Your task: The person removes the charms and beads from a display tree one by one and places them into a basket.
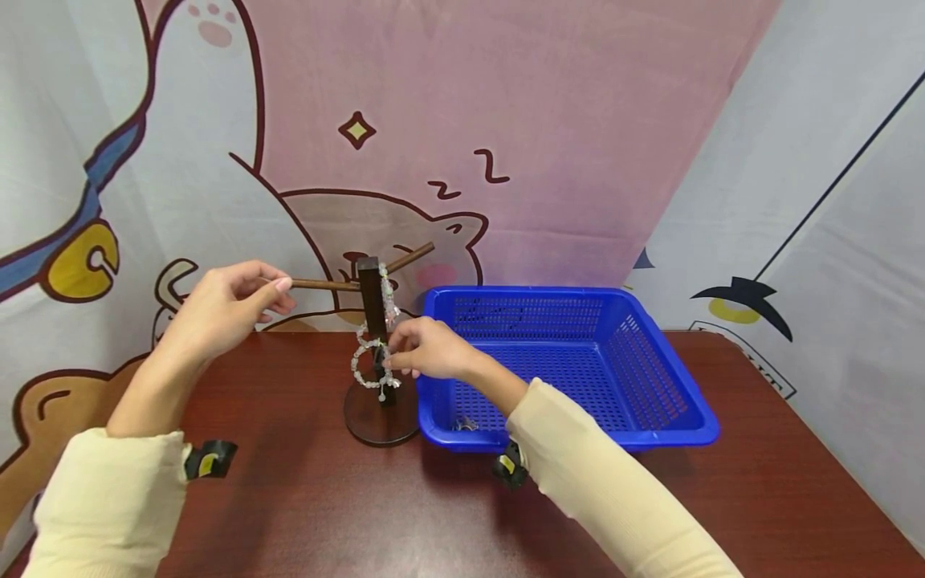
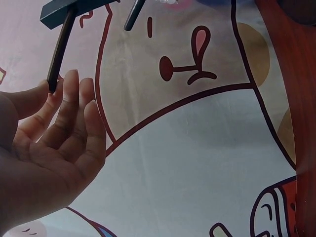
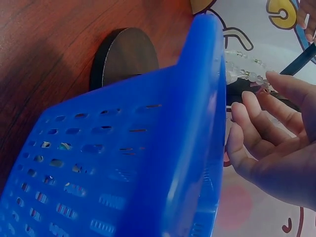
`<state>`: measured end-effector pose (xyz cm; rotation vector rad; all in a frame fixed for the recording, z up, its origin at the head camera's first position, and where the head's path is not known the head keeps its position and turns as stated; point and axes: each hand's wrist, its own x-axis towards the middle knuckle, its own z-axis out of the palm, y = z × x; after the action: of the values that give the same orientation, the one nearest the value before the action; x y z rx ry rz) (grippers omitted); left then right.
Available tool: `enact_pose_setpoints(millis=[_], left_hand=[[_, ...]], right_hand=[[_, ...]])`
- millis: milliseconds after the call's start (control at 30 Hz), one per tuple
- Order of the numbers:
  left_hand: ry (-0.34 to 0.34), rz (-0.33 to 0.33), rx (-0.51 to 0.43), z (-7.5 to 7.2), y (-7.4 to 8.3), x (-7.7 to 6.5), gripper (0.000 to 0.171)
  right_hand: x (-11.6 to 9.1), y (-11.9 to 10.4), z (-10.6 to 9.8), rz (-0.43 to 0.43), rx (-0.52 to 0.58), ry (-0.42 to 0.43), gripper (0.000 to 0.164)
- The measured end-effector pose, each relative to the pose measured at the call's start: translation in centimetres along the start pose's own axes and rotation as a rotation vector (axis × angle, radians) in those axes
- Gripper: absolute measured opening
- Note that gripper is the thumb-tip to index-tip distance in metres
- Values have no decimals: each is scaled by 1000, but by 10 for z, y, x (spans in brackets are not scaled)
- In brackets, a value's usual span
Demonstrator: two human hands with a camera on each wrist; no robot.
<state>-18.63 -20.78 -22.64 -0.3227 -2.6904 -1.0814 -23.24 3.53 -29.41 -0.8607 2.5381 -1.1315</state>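
Note:
A dark wooden jewellery stand (image 1: 372, 301) with a round base and side pegs stands upright on the table. My left hand (image 1: 227, 309) pinches the tip of its left peg (image 1: 318, 284) between thumb and forefinger; the left wrist view shows the other fingers loosely bent. Against the front of the post, a clear beaded bracelet (image 1: 356, 371) hangs in a loop. At its right side my right hand (image 1: 437, 351) pinches the beads with thumb and forefinger, also seen in the right wrist view. Another beaded bracelet (image 1: 389, 301) dangles higher, from the right peg (image 1: 410, 257).
Just right of the stand sits a blue perforated plastic basket (image 1: 571, 437), its left wall close to my right hand. Small shiny pieces (image 1: 466, 423) lie in its near left corner. Behind the brown table (image 1: 303, 506) hangs a cartoon-printed cloth (image 1: 578, 120).

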Motion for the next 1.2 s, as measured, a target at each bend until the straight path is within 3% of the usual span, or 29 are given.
enact_pose_setpoints(millis=[400,1200], left_hand=[[0,2,-8,0,0,0,29],[-2,5,-15,1,-1,2,29]], right_hand=[[-3,0,-1,-26,34,11,9],[-14,-12,-13,-101,94,-63,5]])
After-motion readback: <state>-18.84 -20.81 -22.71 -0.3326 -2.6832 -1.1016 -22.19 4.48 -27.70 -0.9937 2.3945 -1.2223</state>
